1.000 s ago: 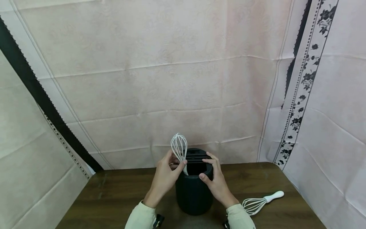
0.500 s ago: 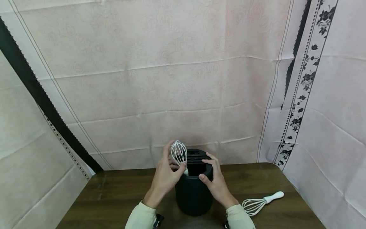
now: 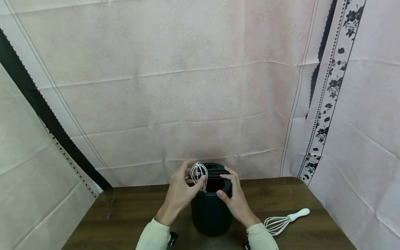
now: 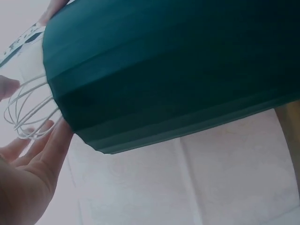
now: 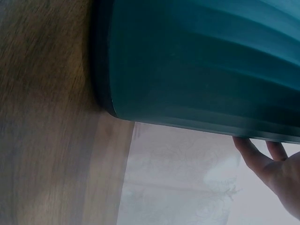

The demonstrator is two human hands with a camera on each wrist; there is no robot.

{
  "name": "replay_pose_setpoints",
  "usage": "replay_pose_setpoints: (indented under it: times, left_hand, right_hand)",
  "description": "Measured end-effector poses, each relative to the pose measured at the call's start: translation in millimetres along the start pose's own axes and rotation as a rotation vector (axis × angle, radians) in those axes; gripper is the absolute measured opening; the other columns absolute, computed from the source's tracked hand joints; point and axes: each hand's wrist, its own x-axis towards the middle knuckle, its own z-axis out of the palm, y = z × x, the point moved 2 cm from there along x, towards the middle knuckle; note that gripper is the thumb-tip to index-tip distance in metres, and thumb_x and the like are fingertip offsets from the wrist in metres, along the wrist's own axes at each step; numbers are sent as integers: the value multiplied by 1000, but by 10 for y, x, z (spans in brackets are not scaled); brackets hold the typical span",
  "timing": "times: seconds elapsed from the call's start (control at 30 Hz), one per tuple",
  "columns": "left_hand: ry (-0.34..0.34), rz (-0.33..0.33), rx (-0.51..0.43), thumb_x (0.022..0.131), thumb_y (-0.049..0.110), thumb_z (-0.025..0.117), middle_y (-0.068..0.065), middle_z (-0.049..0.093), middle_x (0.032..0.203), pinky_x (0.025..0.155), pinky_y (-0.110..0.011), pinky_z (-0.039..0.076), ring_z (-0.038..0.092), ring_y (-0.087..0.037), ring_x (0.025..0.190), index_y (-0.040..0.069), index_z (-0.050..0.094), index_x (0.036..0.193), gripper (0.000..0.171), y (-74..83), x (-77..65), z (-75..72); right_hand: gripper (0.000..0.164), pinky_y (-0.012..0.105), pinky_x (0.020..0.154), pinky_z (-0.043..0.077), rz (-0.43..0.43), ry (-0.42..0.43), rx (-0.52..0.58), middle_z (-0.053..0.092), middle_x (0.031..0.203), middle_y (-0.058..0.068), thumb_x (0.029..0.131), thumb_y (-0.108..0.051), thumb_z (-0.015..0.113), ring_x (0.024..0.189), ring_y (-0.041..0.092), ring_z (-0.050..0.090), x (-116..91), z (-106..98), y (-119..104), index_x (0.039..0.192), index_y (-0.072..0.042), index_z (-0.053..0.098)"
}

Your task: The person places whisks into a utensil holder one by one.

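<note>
Near the middle of the table stands a dark green utensil holder (image 3: 211,215), upright, with a slotted section at the back of its top. A white whisk (image 3: 198,173) pokes up at the holder's left rim, wire loops upward, its handle hidden inside. Thumb and fingers of my left hand (image 3: 180,189) pinch the whisk by its wires; in the left wrist view the loops (image 4: 33,108) show between them. On the other side my right hand (image 3: 236,201) holds the holder by its right rim, thumb in front and fingers over the top edge.
A second white whisk (image 3: 285,221) lies on the wooden table (image 3: 125,215) to the right, close to my right sleeve (image 3: 262,238). Pale patterned cloth (image 3: 187,86) hangs behind the table and along both sides.
The whisk has moved down into the holder, its handle passing out of sight and its wire loops now low at the rim. My left fingers have shifted around the loops; the right hand stays put.
</note>
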Motion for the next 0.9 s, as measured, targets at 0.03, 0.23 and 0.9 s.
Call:
replay_pose_setpoints:
  times: [0.03, 0.23, 0.9]
  left_hand:
    - [-5, 7, -2, 91, 18, 84, -7, 68, 130, 76, -28, 62, 73, -20, 99, 15, 61, 141, 55, 10, 5, 1]
    - [-68, 53, 47, 90, 19, 86, -2, 70, 127, 90, -40, 61, 72, -19, 106, 12, 67, 136, 51, 63, 40, 42]
    - [-146, 163, 209, 93, 28, 84, 2, 67, 131, 100, -40, 57, 67, -16, 122, 16, 71, 132, 43, 62, -64, 43]
  right_hand:
    - [51, 70, 113, 34, 2, -2, 4, 27, 169, 1, 100, -28, 73, 151, 38, 34, -1, 0, 0, 145, -28, 49]
    - [50, 63, 117, 35, 15, -4, 3, 27, 169, 1, 100, -28, 73, 152, 36, 33, 4, -9, -7, 145, -28, 49]
    - [54, 71, 115, 32, -17, -17, -12, 26, 170, 2, 103, -54, 65, 153, 39, 32, -6, -26, -1, 146, -26, 47]
